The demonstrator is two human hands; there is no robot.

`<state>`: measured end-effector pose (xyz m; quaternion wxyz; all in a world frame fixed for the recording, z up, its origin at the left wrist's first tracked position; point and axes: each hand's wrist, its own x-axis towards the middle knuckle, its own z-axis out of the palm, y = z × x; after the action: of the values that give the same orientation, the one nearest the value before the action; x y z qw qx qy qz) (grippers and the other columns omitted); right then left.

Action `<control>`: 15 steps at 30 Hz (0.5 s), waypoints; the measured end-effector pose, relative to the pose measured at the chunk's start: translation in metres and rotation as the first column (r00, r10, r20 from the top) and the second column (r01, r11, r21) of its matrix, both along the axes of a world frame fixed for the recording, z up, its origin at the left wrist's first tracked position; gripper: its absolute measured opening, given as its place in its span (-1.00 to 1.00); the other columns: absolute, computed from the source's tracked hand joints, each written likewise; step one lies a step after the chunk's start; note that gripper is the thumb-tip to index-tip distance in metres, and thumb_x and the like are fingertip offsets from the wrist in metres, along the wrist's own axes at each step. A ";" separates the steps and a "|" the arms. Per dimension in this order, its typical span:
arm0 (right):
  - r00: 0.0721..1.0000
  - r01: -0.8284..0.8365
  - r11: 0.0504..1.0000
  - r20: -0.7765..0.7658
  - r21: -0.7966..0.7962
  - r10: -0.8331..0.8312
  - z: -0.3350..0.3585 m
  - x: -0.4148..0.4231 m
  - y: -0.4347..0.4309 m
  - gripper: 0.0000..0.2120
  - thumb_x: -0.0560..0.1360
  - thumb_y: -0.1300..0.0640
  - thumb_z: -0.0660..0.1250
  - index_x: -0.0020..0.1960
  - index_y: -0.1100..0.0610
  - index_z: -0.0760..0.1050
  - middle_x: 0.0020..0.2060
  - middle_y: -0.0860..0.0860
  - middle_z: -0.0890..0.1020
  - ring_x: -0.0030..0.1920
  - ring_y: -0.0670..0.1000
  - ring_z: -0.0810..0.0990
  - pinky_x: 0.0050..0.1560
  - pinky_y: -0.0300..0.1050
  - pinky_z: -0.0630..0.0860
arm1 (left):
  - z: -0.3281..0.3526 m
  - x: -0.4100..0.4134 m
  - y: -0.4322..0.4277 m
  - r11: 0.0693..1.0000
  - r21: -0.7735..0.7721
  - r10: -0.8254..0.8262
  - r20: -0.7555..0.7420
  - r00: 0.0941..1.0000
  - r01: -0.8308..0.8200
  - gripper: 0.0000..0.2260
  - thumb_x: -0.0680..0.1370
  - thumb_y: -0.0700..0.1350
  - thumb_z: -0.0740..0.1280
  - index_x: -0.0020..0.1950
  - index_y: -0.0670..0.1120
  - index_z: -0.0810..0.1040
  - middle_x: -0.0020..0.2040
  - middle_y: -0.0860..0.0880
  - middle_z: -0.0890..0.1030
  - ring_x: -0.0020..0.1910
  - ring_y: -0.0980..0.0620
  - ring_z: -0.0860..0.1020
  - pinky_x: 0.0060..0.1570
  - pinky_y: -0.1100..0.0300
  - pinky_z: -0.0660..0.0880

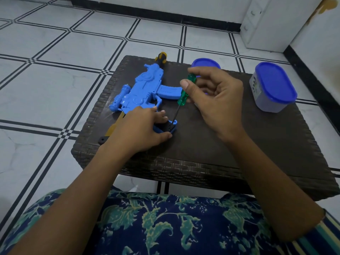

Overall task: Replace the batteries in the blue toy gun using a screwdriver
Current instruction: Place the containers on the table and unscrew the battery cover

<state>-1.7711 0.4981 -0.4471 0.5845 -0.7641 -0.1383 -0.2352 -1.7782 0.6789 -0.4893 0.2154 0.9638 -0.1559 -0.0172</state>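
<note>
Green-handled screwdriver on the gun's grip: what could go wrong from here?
1. The green translucent-handled screwdriver leans, pinched only by the fingertips of the right hand. Its tip could slip and jab the left hand, which holds the grip right beside it.
2. The blue plastic toy gun lies near the left edge of the dark woven-pattern table, so pressure may shift it.
3. A freed screw might be hard to spot on that dark surface.

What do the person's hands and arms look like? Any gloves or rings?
No gloves, rings or watch show on the left hand or right hand. Both forearms are uncovered. Clothing below is dark blue with green leaves.
</note>
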 end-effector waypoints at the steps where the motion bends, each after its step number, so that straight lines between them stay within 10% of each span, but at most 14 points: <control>1: 1.000 -0.001 1.000 0.004 -0.004 0.001 0.000 0.000 0.000 -0.76 0.46 0.22 0.48 0.10 0.25 0.60 -0.23 -0.01 0.65 -0.21 -0.04 0.67 -0.20 -0.07 0.67 | 0.000 0.000 0.000 1.000 -0.002 0.001 0.005 1.000 -0.001 -0.49 0.39 0.19 0.44 0.30 0.05 0.55 0.37 0.10 0.49 0.40 0.03 0.40 0.33 -0.04 0.38; 15: 0.997 0.010 0.997 0.076 -0.071 -0.005 -0.001 -0.001 0.005 -0.75 0.44 0.19 0.49 0.11 0.22 0.64 -0.22 -0.06 0.65 -0.18 -0.07 0.64 -0.17 -0.02 0.65 | -0.001 0.001 0.000 1.000 0.012 -0.003 0.011 1.000 0.003 -0.48 0.39 0.21 0.43 0.29 0.03 0.56 0.34 0.11 0.52 0.36 0.03 0.44 0.30 -0.03 0.40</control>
<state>-1.7717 0.5031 -0.4477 0.5503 -0.7757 -0.1656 -0.2610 -1.7772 0.6789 -0.4905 0.2087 0.9650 -0.1582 -0.0132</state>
